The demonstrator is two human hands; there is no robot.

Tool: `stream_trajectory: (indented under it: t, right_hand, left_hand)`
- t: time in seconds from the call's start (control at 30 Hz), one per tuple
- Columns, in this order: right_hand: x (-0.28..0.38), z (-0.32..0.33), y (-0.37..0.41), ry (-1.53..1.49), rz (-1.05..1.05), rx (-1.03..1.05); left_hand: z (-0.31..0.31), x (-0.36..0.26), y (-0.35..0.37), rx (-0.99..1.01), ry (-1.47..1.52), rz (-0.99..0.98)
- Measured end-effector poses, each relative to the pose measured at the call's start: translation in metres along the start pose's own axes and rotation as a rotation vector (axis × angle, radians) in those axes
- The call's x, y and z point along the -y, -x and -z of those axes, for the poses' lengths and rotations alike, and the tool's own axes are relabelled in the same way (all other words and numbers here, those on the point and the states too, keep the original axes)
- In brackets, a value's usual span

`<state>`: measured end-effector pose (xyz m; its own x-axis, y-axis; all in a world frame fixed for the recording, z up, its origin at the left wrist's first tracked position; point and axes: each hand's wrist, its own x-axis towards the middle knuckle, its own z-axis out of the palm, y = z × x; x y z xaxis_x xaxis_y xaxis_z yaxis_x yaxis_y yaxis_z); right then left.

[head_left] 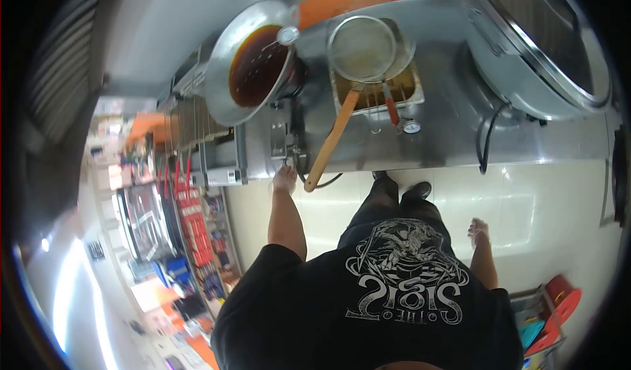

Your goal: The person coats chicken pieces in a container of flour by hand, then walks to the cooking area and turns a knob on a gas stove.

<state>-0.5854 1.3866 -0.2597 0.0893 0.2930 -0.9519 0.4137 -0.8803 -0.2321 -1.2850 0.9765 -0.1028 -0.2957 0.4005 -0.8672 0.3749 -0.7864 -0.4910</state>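
1. Head view, looking down: a person in a black printed T-shirt (411,271) stands at a stainless-steel counter (447,133), with a pale tiled floor below.
2. The left hand (284,180) is at the counter's front edge, just below a small metal control box (279,138) and beside a dark hose (322,184). Its fingers point toward the box; whether they touch it, or are together or apart, I cannot tell.
3. The right hand (478,230) hangs over the floor, well apart from the counter, fingers loosely bent, slightly apart and holding nothing.
4. Above the control box sits a wide metal bowl (227,48) of dark reddish-brown liquid (253,74), a round dial thermometer (288,36) at its rim.
5. Right of it, a rectangular metal pan (421,94) holds amber liquid. Over the pan lie overlapping mesh strainers (361,44); a long wooden handle (332,140) juts past the counter edge, beside a shorter red handle (390,103). A second dial thermometer (411,127) lies just in front.
6. At far right stands a large grey lidded cooker (499,61).
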Motion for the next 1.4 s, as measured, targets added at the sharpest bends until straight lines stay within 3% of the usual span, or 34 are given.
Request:
stream_trajectory:
  t: [0.03, 0.17, 0.23, 0.27, 0.37, 0.43, 0.5, 0.57, 0.63, 0.7, 0.73, 0.77, 0.83, 0.9, 0.97, 1.03, 1.1, 1.17, 1.23, 1.27, 1.4]
  right_hand:
    - [0.001, 0.0, -0.003, 0.003, -0.007, 0.023]
    - [0.022, -0.008, -0.006, 0.149, 0.05, 0.081]
    - [0.039, -0.017, -0.008, 0.164, 0.027, 0.136]
    - [0.048, -0.024, -0.009, 0.205, 0.03, 0.135]
    - [0.076, -0.045, 0.002, 0.336, 0.046, 0.136]
    - [0.089, -0.063, 0.003, 0.396, 0.01, 0.124]
    - [0.096, -0.075, 0.006, 0.447, 0.018, 0.194]
    - [0.102, -0.103, 0.04, 0.555, 0.084, 0.148]
    - [0.109, -0.133, 0.062, 0.654, 0.098, 0.124]
    - [0.106, -0.153, 0.054, 0.755, 0.058, 0.129]
    - [0.104, -0.165, 0.062, 0.808, 0.127, 0.178]
    - [0.104, -0.172, 0.036, 0.695, 0.094, 0.307]
    - [0.077, -0.206, 0.033, -0.013, -0.127, 0.037]
    - [0.065, -0.243, 0.038, -0.738, -0.342, -0.23]
    - [0.067, -0.277, 0.039, -1.482, -0.569, -0.467]
    - [0.062, -0.305, 0.037, -2.105, -0.746, -0.613]
    - [0.044, -0.342, 0.061, -2.295, -0.772, -0.559]
    - [0.025, -0.386, 0.082, -2.374, -0.815, -0.516]
    - [0.003, -0.424, 0.097, -2.418, -0.853, -0.492]
    - [-0.006, -0.441, 0.102, -2.433, -0.871, -0.483]
    - [-0.036, -0.509, 0.115, -2.441, -0.955, -0.518]
  left_hand:
    - [0.011, 0.01, 0.022, -0.177, 0.767, 0.212]
    - [0.028, -0.041, 0.052, -0.295, 2.768, 1.028]
    - [0.037, -0.06, 0.062, -0.483, 3.707, 1.54]
    - [0.045, -0.074, 0.071, -0.472, 3.652, 1.628]
    - [0.078, -0.127, 0.093, -0.05, 3.503, 1.514]
    - [0.098, -0.197, 0.09, -0.171, 3.614, 1.349]
    - [0.133, -0.221, 0.103, 0.155, 3.537, 1.387]
    - [0.159, -0.262, 0.111, 0.208, 3.738, 1.434]
    - [0.179, -0.307, 0.114, 0.296, 3.649, 1.376]
    - [0.184, -0.341, 0.112, 0.654, 3.378, 0.975]
    - [0.186, -0.341, 0.129, 0.683, 3.379, 1.111]
    - [0.189, -0.341, 0.148, 0.716, 3.372, 1.253]
    - [0.182, -0.393, 0.146, 0.818, 3.413, 1.168]
    - [0.177, -0.415, 0.169, 0.665, 3.303, 1.115]
    - [0.156, -0.42, 0.195, 0.592, 2.808, 0.564]
    - [0.159, -0.475, 0.19, 0.497, 2.863, 0.641]
    - [0.162, -0.475, 0.226, 0.625, 2.984, 0.745]
    - [0.183, -0.557, 0.195, 0.336, 2.839, 0.743]
    - [0.216, -0.588, 0.2, 0.611, 3.402, 1.279]
    - [0.228, -0.601, 0.205, 0.682, 3.497, 1.342]
    - [0.248, -0.631, 0.222, 0.782, 3.595, 1.067]
